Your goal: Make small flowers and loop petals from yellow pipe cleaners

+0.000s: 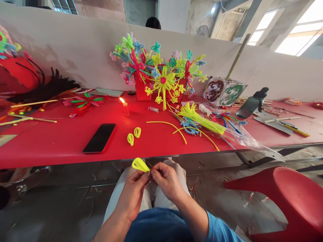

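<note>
Over my lap, my left hand [136, 186] pinches the lower end of a yellow pipe cleaner loop [140, 164]. My right hand [166, 178] has its fingertips closed at the same end, close against the left thumb. Whatever lies between the right fingertips is too small to make out. On the red table [68, 144] in front are two smaller yellow pipe cleaner loops [137, 132], side by side. Loose yellow pipe cleaners [166, 123] lie to their right, beside a bundle of yellow pipe cleaners [202, 117] in clear plastic.
A lit candle [125, 109] burns behind a black phone [99, 137]. Pipe cleaner flowers [164, 80] fill red boxes at the back. Blue scissors [189, 126], a dark bottle [252, 103] and a yellow cutter [295, 129] lie rightward. A red stool [297, 195] stands at right.
</note>
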{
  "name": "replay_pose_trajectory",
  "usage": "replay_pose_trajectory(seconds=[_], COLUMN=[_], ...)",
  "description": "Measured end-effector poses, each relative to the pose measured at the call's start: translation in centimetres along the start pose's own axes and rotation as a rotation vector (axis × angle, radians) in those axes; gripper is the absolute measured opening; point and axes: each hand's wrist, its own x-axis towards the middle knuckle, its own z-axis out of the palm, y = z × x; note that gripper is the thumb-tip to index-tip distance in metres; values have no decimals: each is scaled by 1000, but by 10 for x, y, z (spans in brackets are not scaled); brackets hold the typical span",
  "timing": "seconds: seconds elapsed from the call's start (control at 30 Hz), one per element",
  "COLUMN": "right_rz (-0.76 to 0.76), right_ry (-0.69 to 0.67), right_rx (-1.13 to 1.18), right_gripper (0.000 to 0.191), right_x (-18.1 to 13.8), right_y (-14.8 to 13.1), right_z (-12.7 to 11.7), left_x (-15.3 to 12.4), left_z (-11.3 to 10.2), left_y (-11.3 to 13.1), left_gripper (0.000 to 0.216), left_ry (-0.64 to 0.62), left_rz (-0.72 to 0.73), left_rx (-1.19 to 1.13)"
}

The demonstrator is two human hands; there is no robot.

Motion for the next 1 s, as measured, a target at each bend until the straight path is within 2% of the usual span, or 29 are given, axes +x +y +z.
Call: replay_pose_trajectory(seconds=[0.2, 0.53, 0.6, 0.73, 0.8, 0.9, 1.0], right_rz=[-28, -41, 10, 212, 257, 197, 67], right_ry=[45, 27, -22, -172, -203, -158, -41], right_rx=[-143, -209, -127, 282, 405, 419, 286], right_gripper=[12, 10, 10, 14, 20, 20, 12], right_x=[-2, -3, -3, -2, -1, -2, -3], right_y=[-3, -7, -7, -6, -5, -3, 0], right_z=[-2, -4, -6, -9, -8, -5, -2], left_x=[0, -1, -2, -3, -4, -3, -2], left_z=[-3, -3, -3, -3, -4, -4, -2], left_y=[5, 11, 12, 13, 14, 13, 12], left_gripper=[13, 17, 14, 7, 7, 4, 5], left_ry=[2, -12, -23, -113, -143, -122, -78], left_rz=[-9, -19, -31, -78, -113, -159, -182], left_rx=[86, 28, 32, 10, -36, -123, -206])
